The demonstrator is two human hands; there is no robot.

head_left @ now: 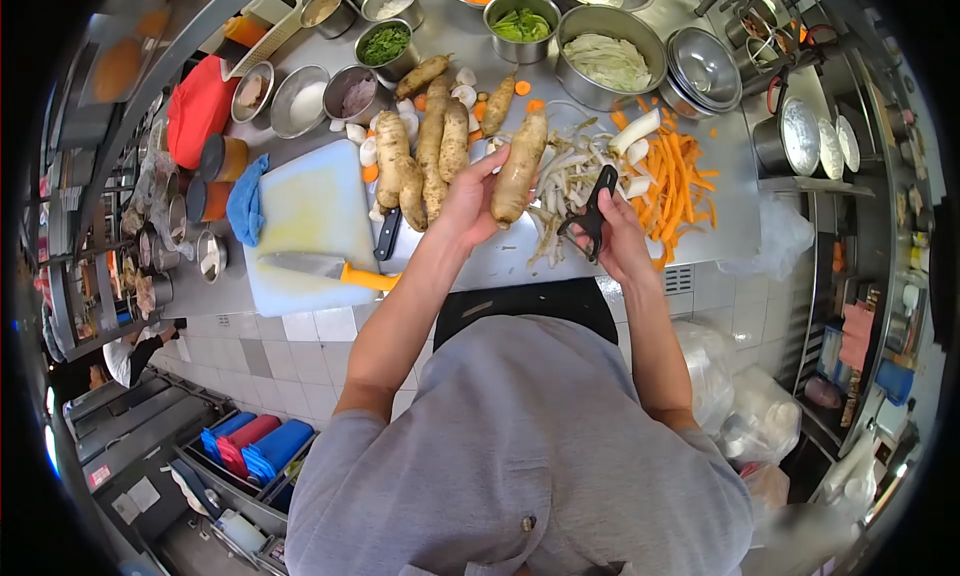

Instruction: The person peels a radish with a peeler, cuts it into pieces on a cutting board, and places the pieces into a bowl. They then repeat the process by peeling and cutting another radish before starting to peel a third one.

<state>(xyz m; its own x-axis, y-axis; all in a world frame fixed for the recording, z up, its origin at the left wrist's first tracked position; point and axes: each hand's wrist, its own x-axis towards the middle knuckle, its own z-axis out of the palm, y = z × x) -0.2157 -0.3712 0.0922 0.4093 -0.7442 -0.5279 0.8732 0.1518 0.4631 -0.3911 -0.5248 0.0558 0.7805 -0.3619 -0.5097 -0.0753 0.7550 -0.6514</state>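
Observation:
My left hand [472, 202] holds a long brown root vegetable [519, 171] upright, its lower end towards me. In my right hand [625, 238] is a black peeler [596, 216], beside the root and apart from it. Several more unpeeled roots [431, 146] lie to the left of my left hand, with round white and orange slices around them. Behind the peeler spreads a heap of pale peelings [577, 176], and orange peelings [672, 176] lie to its right with white chunks [636, 133].
A cutting board [313, 216] at the left carries a yellow-handled knife [340, 271]; a black-handled knife [387, 236] lies beside it. Metal bowls of cut vegetables, including a large pot [611, 94], line the back. Stacked bowls [704, 68] stand at the right. Another person [125, 358] is far left.

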